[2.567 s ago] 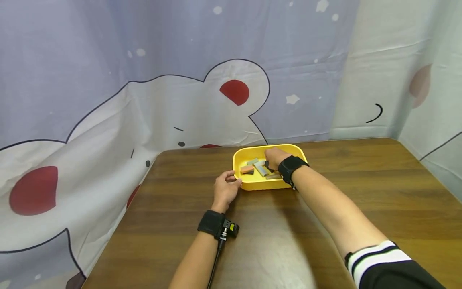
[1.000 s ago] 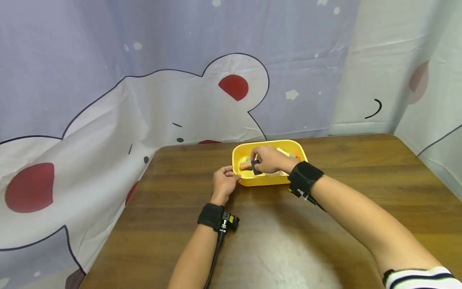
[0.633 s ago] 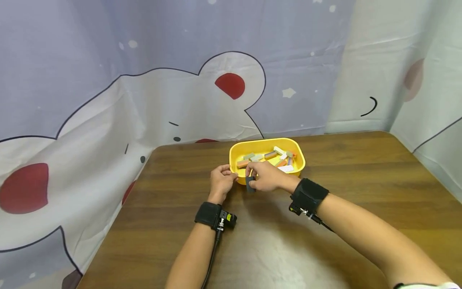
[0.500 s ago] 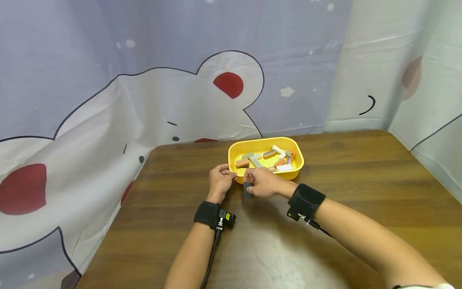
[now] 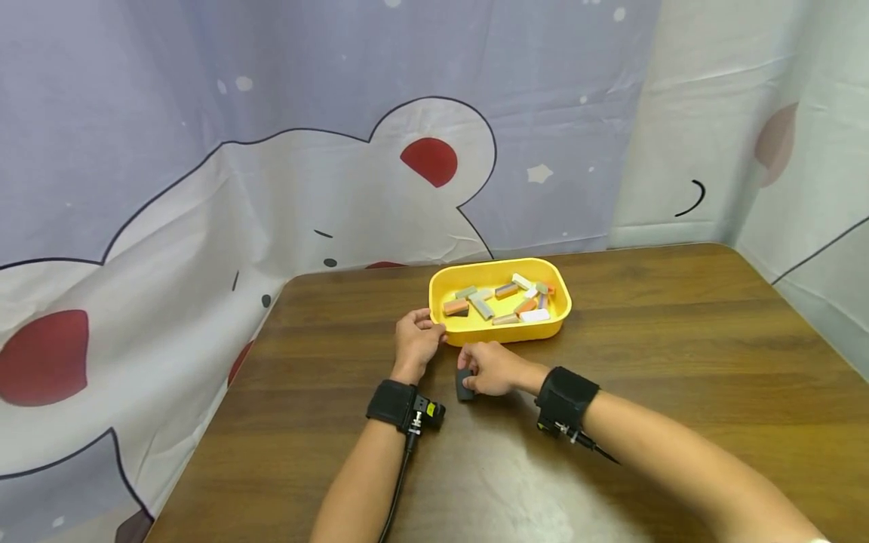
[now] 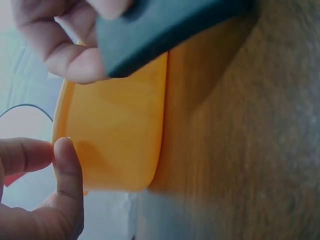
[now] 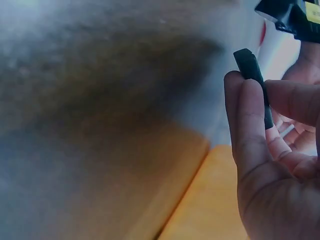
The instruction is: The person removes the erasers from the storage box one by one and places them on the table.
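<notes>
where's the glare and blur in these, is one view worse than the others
Head view: a pale glare patch on the table at the near middle, otherwise fairly clear; left wrist view: wood grain soft, upper left corner washed out; right wrist view: blurriest, table smeared, while the right hand and dark block look sharper.

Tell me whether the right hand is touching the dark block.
Touching. The right wrist view shows it: the right hand pinches the dark block from both sides, with no gap.
</notes>
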Motion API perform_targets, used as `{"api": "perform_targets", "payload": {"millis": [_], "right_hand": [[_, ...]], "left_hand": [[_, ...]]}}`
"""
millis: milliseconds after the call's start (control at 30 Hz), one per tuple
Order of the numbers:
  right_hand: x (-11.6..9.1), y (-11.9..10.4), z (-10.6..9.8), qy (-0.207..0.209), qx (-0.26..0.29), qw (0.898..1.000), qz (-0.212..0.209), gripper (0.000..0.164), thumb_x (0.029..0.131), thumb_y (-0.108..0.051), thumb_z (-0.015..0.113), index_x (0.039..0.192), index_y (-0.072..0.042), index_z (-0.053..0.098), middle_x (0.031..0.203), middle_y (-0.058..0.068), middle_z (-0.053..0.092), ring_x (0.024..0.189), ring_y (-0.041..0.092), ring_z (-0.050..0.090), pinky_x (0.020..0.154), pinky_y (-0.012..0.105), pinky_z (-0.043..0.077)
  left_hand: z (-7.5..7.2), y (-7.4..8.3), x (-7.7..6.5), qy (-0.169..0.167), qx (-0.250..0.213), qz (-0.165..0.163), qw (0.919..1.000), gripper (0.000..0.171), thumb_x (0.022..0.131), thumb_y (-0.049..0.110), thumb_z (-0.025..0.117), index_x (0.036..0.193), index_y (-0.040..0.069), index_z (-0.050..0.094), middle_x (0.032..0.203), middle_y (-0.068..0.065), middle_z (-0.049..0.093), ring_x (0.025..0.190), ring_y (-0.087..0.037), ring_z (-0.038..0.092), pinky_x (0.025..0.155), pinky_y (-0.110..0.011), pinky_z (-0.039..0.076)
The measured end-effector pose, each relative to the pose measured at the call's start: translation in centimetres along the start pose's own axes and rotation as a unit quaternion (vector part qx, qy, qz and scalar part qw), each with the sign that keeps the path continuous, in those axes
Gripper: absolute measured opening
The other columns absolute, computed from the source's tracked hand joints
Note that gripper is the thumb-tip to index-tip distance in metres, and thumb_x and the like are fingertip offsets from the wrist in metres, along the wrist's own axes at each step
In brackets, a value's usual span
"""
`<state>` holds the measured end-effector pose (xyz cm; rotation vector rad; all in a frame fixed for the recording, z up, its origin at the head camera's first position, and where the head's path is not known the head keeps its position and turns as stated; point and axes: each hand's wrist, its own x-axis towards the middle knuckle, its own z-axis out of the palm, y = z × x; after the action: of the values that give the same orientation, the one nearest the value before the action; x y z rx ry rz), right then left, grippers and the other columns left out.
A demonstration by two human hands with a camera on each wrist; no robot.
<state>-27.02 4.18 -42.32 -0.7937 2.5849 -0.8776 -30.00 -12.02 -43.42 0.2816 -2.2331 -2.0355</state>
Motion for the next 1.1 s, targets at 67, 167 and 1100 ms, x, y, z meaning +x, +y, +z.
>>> {"api": "perform_targets", "payload": {"millis": [67, 167, 1100], "right_hand": [[-0.02, 0.05, 0.12, -0.004, -0.003, 1.000, 0.009, 0.017, 0.085, -0.009, 0.074, 0.097, -0.007, 0.062, 0.079, -0.001, 0.060, 0.074, 0.014, 0.056, 0.068, 0.031, 0.050], [-0.02, 0.22, 0.21, -0.003, -0.013, 1.000, 0.016, 0.016, 0.085, -0.010, 0.074, 0.096, -0.007, 0.063, 0.080, -0.001, 0.060, 0.075, 0.014, 0.056, 0.068, 0.032, 0.050], [0.08, 0.63, 0.75, 0.005, -0.033, 0.999, 0.012, 0.010, 0.084, -0.009, 0.074, 0.090, -0.007, 0.066, 0.081, 0.000, 0.062, 0.077, 0.015, 0.058, 0.072, 0.033, 0.052]], "left_hand": [[0.03, 0.00, -0.05, 0.001, -0.001, 0.001, 1.0000, 0.044, 0.086, -0.004, 0.066, 0.128, -0.008, 0.053, 0.096, -0.017, 0.060, 0.067, -0.017, 0.062, 0.075, -0.042, 0.059], [0.05, 0.01, -0.14, 0.001, -0.001, 0.005, 1.0000, 0.044, 0.088, -0.001, 0.068, 0.128, -0.008, 0.053, 0.097, -0.018, 0.060, 0.066, -0.017, 0.063, 0.074, -0.042, 0.059], [-0.07, -0.28, 0.07, 0.013, 0.018, 0.007, 0.9997, 0.042, 0.085, 0.000, 0.071, 0.125, -0.005, 0.058, 0.090, -0.015, 0.065, 0.060, -0.015, 0.060, 0.072, -0.048, 0.058]]}}
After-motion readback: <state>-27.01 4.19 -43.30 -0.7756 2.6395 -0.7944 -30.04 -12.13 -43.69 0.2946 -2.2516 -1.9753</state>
